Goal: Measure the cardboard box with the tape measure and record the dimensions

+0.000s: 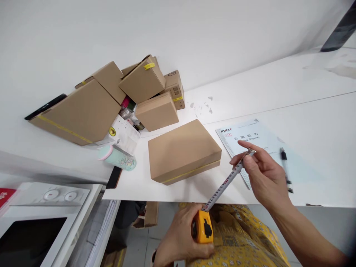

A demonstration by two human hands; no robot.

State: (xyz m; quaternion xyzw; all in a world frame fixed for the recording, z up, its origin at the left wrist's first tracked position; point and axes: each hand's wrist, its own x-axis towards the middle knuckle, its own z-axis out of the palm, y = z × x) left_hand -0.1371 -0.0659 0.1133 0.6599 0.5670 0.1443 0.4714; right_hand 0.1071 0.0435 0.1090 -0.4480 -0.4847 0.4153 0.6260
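Observation:
My left hand is wrapped round a yellow tape measure case below the table's front edge. Its blade runs up and to the right. My right hand pinches the blade's free end over a printed sheet. A flat brown cardboard box with yellow tape lies on the white table, just left of the blade's end and apart from it.
A black pen lies on the sheet right of my right hand. Several cardboard boxes are piled at the back left against the wall. A mint-green cup lies on its side beside a dark phone. A white appliance stands lower left.

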